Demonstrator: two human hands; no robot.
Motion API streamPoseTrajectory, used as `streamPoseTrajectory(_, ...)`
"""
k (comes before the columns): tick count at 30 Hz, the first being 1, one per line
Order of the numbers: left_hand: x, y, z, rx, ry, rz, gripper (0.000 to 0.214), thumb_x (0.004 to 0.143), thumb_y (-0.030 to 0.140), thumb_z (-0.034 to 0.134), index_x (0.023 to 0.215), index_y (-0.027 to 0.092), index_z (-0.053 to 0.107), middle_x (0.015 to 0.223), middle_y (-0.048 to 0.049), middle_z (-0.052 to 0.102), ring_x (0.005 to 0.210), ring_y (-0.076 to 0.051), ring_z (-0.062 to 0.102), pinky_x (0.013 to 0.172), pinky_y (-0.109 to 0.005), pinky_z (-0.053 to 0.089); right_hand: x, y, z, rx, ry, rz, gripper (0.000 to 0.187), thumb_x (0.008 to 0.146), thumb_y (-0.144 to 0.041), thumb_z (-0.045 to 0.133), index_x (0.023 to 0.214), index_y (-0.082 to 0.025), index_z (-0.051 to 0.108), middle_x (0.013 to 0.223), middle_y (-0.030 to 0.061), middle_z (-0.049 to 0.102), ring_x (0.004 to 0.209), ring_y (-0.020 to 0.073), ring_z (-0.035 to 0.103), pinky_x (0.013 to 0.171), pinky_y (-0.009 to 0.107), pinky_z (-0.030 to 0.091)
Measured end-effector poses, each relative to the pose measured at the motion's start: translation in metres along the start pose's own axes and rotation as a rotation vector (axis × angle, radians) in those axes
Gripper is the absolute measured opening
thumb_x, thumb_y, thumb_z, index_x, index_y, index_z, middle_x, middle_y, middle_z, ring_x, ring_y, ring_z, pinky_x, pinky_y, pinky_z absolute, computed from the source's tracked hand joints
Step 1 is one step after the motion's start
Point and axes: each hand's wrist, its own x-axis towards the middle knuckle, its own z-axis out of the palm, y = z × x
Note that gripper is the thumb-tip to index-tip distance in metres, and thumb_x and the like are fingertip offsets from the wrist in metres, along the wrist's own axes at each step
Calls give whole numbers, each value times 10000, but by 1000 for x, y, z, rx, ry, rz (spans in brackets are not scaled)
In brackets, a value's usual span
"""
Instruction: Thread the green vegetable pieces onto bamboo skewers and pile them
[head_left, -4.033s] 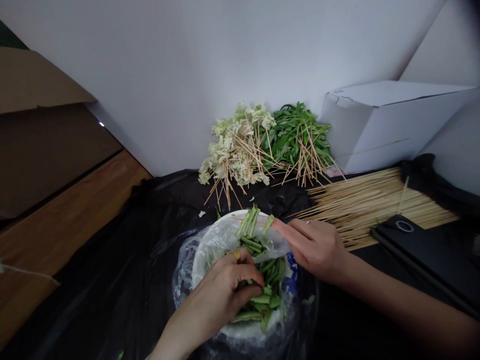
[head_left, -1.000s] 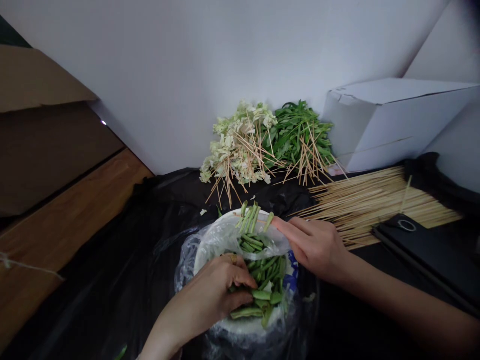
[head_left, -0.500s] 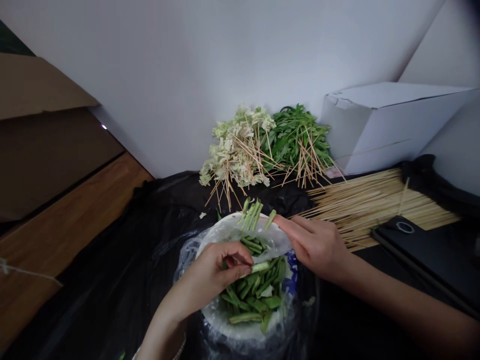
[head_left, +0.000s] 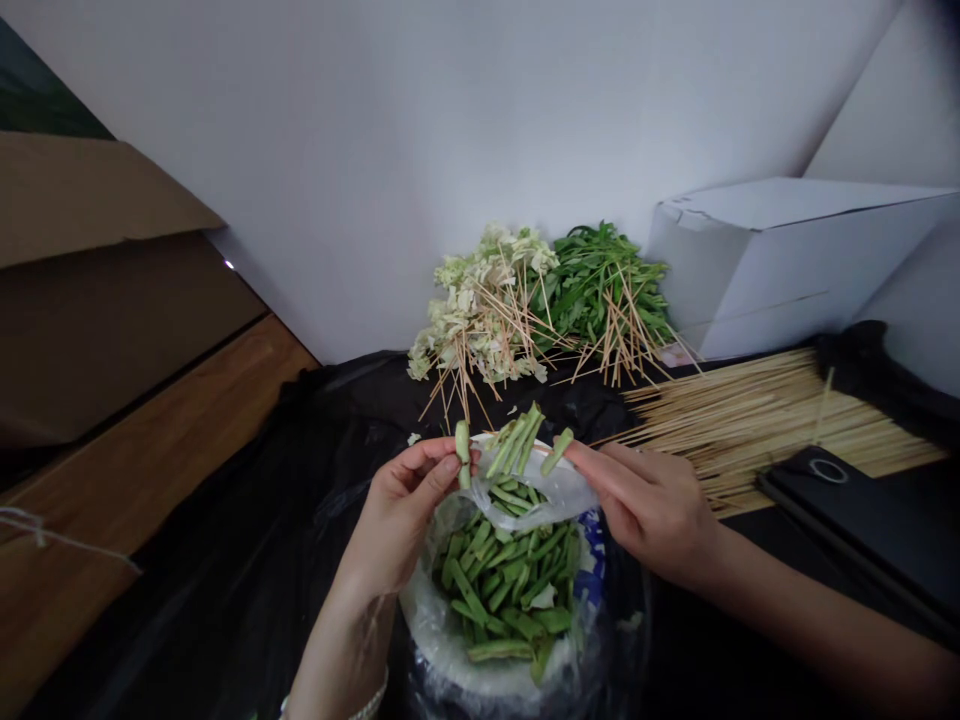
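My left hand (head_left: 397, 515) pinches a short piece of green bean (head_left: 463, 452) upright between thumb and fingertips, at the left rim of the bowl. Closed around a bamboo skewer, my right hand (head_left: 660, 505) is at the right side of the bowl; most of that skewer is hidden. Several threaded bean pieces (head_left: 517, 442) stand side by side on it, with another piece (head_left: 557, 451) close to my right fingertips. Below both hands is a plastic-lined bowl (head_left: 499, 680) full of cut green beans (head_left: 502, 585). A fold of clear plastic (head_left: 566, 498) crosses its upper part.
Behind the bowl lie skewered pale cabbage leaves (head_left: 480, 300) and skewered leafy greens (head_left: 589, 275). Loose bamboo skewers (head_left: 742, 420) spread to the right, beside a dark flat object (head_left: 832, 500). A white box (head_left: 787, 270), a cardboard box (head_left: 97, 320) and black plastic sheeting (head_left: 247, 540) surround the area.
My left hand has risen from over the beans to the bowl's left rim, and its bean piece has turned from level to upright. The right hand keeps the skewer, nearly still. The view has shifted slightly.
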Motion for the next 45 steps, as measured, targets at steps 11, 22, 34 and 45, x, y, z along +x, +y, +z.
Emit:
streamPoseTrajectory(11, 4, 1, 12, -200, 89, 20, 270, 598, 254, 897, 839, 189, 794, 728, -14, 770, 651, -94, 671, 682, -182, 539, 2, -7, 1, -82, -108, -36, 365, 919, -88, 430, 1253, -159, 558, 699, -15, 583, 532, 139, 463, 513, 302, 332)
streamPoseTrajectory(22, 6, -1, 13, -166, 80, 67, 244, 558, 251, 917, 768, 205, 803, 713, -6, 781, 642, -88, 677, 670, -160, 537, 0, -8, 4, -84, -111, -14, 383, 919, -73, 424, 1268, -164, 550, 722, -10, 597, 554, 139, 472, 532, 309, 339)
streamPoseTrajectory(34, 4, 0, 7, 13, 38, 58, 307, 672, 229, 860, 965, 199, 775, 780, -21, 792, 680, -90, 686, 705, -155, 526, -2, -8, 5, -51, -123, -48, 396, 880, -32, 428, 1236, -141, 563, 736, 4, 616, 578, 122, 516, 547, 277, 370)
streamPoseTrajectory(45, 3, -4, 7, 25, 27, 63, 286, 676, 214, 852, 951, 210, 773, 787, -15, 788, 680, -104, 686, 718, -191, 538, -1, -10, 6, -7, -146, -38, 371, 890, -51, 416, 1213, -144, 573, 735, -3, 615, 559, 121, 512, 524, 282, 372)
